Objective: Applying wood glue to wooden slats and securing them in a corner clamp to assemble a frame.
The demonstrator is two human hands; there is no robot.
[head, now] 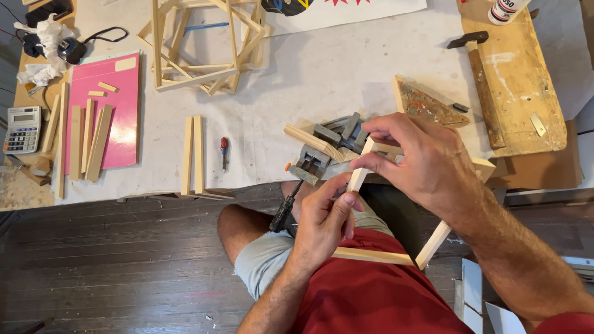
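On the far left of the counter point(320, 87) sits a grey pocket calculator point(22, 129), and beside it a pink rectangular board point(121, 120) carrying several short pale wooden strips point(88, 138). Further right lie two pale wooden slats point(192, 154) side by side, a small red-handled screwdriver point(224, 152), and behind them a stack of pale open wooden frames point(203, 38).

Near the counter's front edge, a grey metal corner clamp point(329, 146) grips one corner of a pale, thin-stripped square wooden frame point(385, 253), which hangs out over the person's lap. The left hand point(322, 219) pinches one strip of the frame between thumb and fingers point(344, 201), closed narrow on the wood. The right hand point(418, 159) curls over the strip just above, fingers wrapped around it near the clamp.

The frame looks light and stiff but frail at its joints, so it is best held along a strip close to a corner rather than mid-span.

To the right lie a wooden-handled hammer point(482, 91) and a white glue bottle point(512, 0).
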